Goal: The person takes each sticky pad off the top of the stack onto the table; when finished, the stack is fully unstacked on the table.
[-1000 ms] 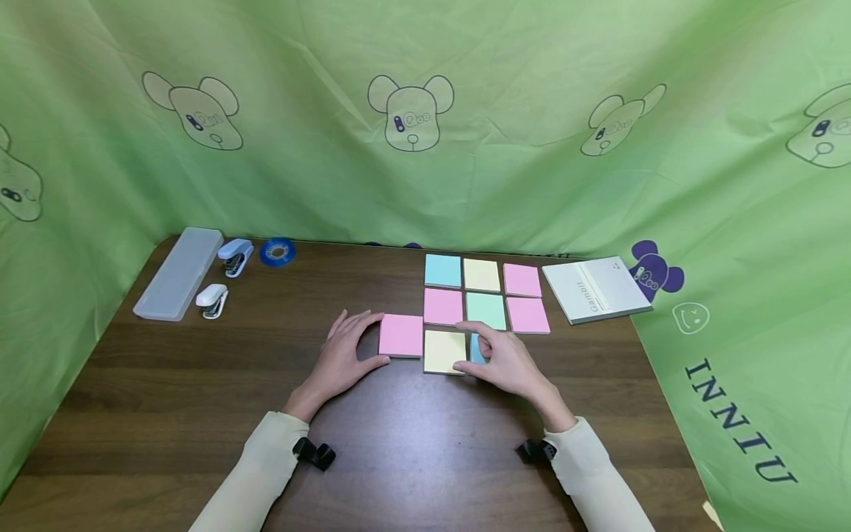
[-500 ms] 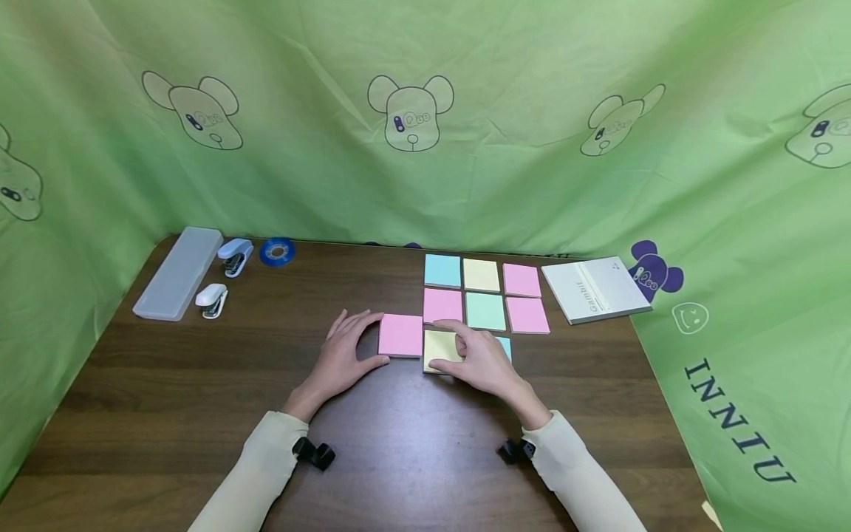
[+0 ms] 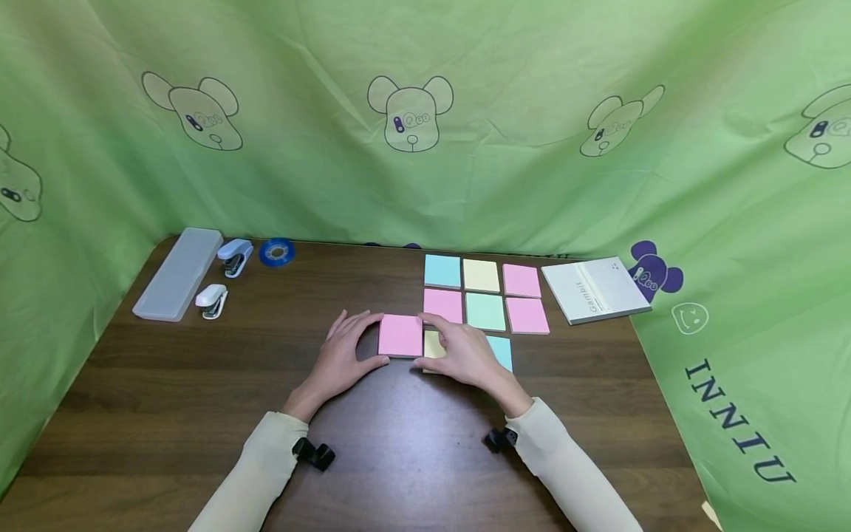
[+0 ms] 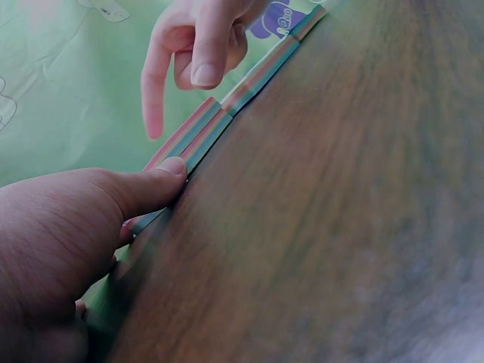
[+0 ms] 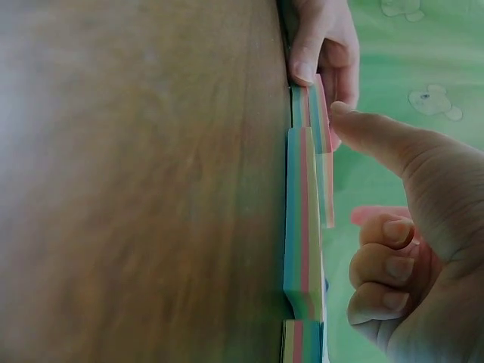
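The left hand [image 3: 342, 357] grips the loose pink sticky-note pad [image 3: 401, 335]: its thumb [image 4: 155, 185] presses the pad's near edge and its fingers curl around the far left side, so the pad is pinched flat on the wooden surface [image 3: 199, 384]. The right hand [image 3: 465, 353] rests on the yellow pad [image 3: 432, 344] just beside it, thumb at the near edge and forefinger stretched toward the seam between the two; the other fingers are loosely curled, and I cannot tell whether it truly pinches that pad or only steadies it.

To do this well, I judge that the pink pad should slide, not lift, with even pressure from thumb and fingers so it does not twist, while the right hand keeps the yellow pad from shifting.

The pink pad is square, with no real long axis; its edges run parallel to the grid of pads [image 3: 485, 295] and to the surface's front edge. It lies flat, left of the bottom row, touching or nearly touching the yellow pad.
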Demonstrator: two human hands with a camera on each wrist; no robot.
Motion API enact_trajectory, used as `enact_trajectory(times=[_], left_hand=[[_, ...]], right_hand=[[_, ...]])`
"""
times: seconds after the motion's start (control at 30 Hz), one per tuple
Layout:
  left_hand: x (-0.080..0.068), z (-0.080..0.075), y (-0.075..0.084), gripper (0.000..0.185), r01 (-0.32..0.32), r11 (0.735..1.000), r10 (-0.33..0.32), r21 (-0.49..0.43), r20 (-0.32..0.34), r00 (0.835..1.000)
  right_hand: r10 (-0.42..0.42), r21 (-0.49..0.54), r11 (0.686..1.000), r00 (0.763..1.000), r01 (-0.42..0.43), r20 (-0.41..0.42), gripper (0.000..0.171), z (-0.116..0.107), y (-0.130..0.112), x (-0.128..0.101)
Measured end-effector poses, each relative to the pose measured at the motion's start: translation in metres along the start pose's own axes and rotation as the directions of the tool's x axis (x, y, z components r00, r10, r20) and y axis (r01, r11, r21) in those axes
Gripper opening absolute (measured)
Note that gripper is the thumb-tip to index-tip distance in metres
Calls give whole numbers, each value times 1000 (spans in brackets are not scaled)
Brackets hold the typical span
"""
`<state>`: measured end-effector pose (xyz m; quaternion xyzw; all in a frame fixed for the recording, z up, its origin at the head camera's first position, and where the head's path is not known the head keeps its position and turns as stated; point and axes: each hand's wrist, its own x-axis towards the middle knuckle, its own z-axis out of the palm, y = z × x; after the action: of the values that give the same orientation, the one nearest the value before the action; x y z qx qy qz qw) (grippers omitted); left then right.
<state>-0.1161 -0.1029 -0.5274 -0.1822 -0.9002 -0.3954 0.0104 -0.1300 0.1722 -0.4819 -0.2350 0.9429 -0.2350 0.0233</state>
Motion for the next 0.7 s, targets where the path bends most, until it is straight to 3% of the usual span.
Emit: enact_trajectory(times=[0.4, 0.7], left_hand=[[-1, 0, 0, 82, -9, 1000, 9, 2, -8, 1000], [0, 0, 2, 87, 7, 1000, -7, -15, -9, 1000]], right_hand=[[5, -56, 998, 998, -2, 55, 98, 3, 1, 15], [22, -75, 997, 997, -16, 72, 92, 3, -1, 17]])
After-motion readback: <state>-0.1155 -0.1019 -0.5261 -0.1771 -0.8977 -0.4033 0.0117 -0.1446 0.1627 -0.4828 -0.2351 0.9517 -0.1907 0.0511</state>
